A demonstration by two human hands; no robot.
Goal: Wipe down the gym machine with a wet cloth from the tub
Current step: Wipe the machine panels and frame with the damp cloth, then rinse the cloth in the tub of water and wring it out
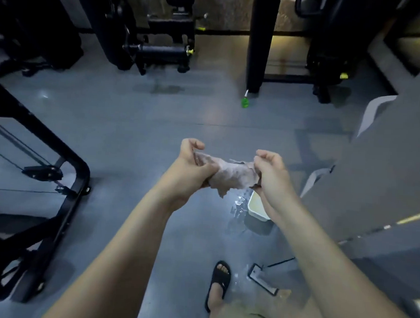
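Person standing, both bare arms stretched forward over the grey floor (132, 130). Left hand (191, 168) and right hand (270, 173) each grip one end of a pale, crumpled cloth (230, 175). Fingers are curled tight round it on both sides. The cloth is bunched between the two fists, with a ragged corner hanging from the middle. Looks wet, but the picture is too blurred to confirm drips.

Tub (256, 207): white, rectangular, on the floor below and just right of the cloth. Mostly hidden behind the right forearm, so only one corner and some rim show. Contents not visible. Puddle (238, 207) of splashed water glints on the floor right against the tub's left side.

Gym machine (58, 155): black tube frame with cables, on the person's left, well apart from the hands. The cloth isn't touching it. Other machines (161, 49) stand along the far wall, with a black post (257, 39) to their right. A green spray bottle (244, 101) sits on the floor at the base of that post.

Down low: one foot in a black sandal (218, 281), toes pointing forward. Just right of it a flat dark plate (262, 278) with a light edge lies on the floor; can't tell what it is. Wet patches between sandal and plate.
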